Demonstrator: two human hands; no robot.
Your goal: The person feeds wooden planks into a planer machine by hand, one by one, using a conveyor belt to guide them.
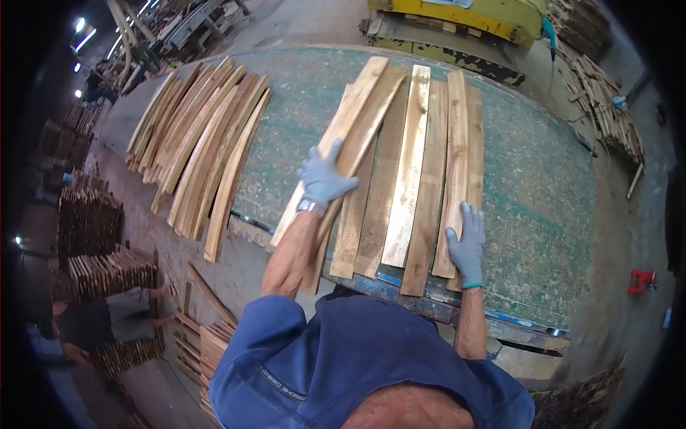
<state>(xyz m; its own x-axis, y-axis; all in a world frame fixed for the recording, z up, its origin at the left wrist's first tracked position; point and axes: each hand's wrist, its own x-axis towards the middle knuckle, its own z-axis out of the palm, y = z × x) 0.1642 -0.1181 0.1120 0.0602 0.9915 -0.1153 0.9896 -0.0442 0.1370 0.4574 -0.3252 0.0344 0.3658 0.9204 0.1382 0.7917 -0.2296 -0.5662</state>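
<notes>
Out past the far edge of the scuffed green tabletop, a yellow machine; off to the left, stacked timber on the workshop floor. Back to the tabletop now, and straight to the wooden boards, laid side by side across the middle, long axes running from near edge to far edge. Over to the left gloved hand: palm down on the leftmost boards, fingers fanned wide, thumb out to the right. Quite a slant on these, leaning right towards the far edge, swinging left at the bottom and out past the near edge. Across to the right gloved hand: down on the rightmost boards, close to the near edge, fingers outstretched towards the far edge, thumb off to the left. Much straighter here, nearly square to the near edge. And at the tabletop's left end, a loose batch of boards, slanting right towards the far edge, overhanging the near one.
</notes>
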